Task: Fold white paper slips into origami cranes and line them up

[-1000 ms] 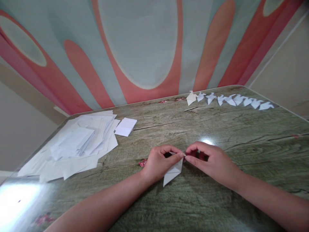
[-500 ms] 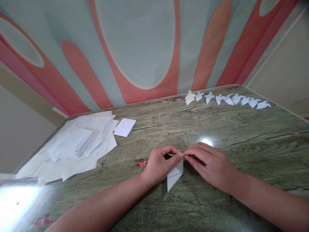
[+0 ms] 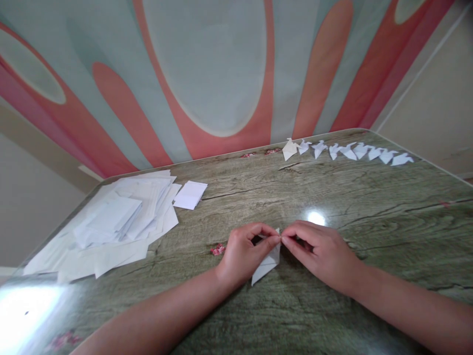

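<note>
A small piece of folded white paper (image 3: 266,266) is held between my two hands over the middle of the table. My left hand (image 3: 248,246) pinches it with thumb and index finger and covers part of it. A pointed flap hangs down below those fingers, and a small tip shows above them. Thumb and fingertips of my right hand (image 3: 320,250) are pinched on the paper's right edge, touching or nearly touching the left fingertips. The bit between the right fingertips is hidden.
On the left lies a spread pile of white paper sheets (image 3: 121,256). Beside it is a small stack of white paper squares (image 3: 190,195). Several folded paper birds (image 3: 361,150) stand in a row along the far right edge of the wood-patterned table (image 3: 236,197), near the wall.
The folded paper has tilted, its lower point swinging up and to the left. My right fingers have closed in more tightly by the left fingertips; the view has shifted slightly.
</note>
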{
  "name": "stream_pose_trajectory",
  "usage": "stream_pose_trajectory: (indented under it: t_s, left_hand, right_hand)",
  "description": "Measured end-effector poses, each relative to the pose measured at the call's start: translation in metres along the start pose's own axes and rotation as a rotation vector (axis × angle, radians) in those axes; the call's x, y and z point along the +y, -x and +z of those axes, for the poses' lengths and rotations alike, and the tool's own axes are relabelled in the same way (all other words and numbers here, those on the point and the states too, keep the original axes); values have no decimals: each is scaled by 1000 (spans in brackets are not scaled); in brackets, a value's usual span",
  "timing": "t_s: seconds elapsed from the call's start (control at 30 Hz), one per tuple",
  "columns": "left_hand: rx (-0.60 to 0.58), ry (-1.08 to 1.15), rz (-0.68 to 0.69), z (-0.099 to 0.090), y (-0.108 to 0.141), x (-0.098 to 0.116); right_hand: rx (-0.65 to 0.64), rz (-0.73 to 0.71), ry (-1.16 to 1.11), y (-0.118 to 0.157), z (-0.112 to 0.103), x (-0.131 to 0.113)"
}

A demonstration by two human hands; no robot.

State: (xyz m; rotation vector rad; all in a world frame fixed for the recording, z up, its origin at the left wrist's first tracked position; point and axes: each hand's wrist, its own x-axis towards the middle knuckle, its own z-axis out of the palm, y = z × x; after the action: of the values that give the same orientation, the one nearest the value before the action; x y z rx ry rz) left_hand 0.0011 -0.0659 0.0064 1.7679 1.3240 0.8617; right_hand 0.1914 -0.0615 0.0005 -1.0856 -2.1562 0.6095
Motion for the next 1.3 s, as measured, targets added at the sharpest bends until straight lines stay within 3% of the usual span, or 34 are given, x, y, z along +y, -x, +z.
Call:
stream_pose_trajectory:
  t_s: [0.2, 0.47, 0.63, 0.77, 1.13, 1.3]
  left_hand:
    - [17, -118, 22, -1, -1, 2]
    - [9, -84, -15, -1, -2, -2]
    - [1, -20, -11, -3, -5, -1]
    - [-33, -125, -4, -5, -7, -4]
    - [-83, -168, 127, -2, -7, -10]
    - [-46, -154, 120, -1, -7, -14]
  right_hand:
    - [-117, 217, -211, -4, -3, -6]
    - [-69, 241, -202, -5, 1, -1]
    - [-35, 201, -150, -5, 0, 4]
    - [-8, 157, -98, -5, -2, 5]
    - [37, -8, -31, -3, -5, 5]
    - [33, 22, -89, -4, 0, 7]
